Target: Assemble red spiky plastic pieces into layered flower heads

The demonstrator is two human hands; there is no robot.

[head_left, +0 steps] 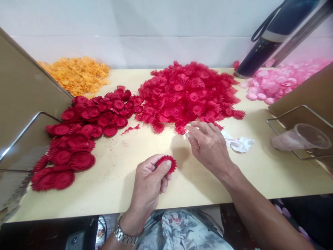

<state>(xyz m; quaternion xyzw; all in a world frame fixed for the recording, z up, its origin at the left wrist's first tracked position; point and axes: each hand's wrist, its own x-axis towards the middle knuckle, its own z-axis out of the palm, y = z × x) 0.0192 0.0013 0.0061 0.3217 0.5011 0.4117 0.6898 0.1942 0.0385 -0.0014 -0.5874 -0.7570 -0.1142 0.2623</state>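
Observation:
My left hand [150, 178] is closed around a round red fringed flower [168, 164], the thumb pressed on its face and the other fingers curled beneath. Over the front edge of a big heap of red fringed flower pieces [189, 91] is my right hand [209, 145]. Its fingers are bent with a small gap between thumb and forefinger, close to a red flower piece [180, 129]; I make out nothing held there. To the left lie darker red layered flowers [82, 139], some bunched in rows.
Orange pieces [77, 75] lie at the back left, pink ones [274, 79] at the back right. A dark bottle [272, 35] leans near the wall. Crumpled white tissue [240, 144] lies right of my right hand. A plastic cup [298, 138] sits in a wire holder on a cardboard side [315, 94].

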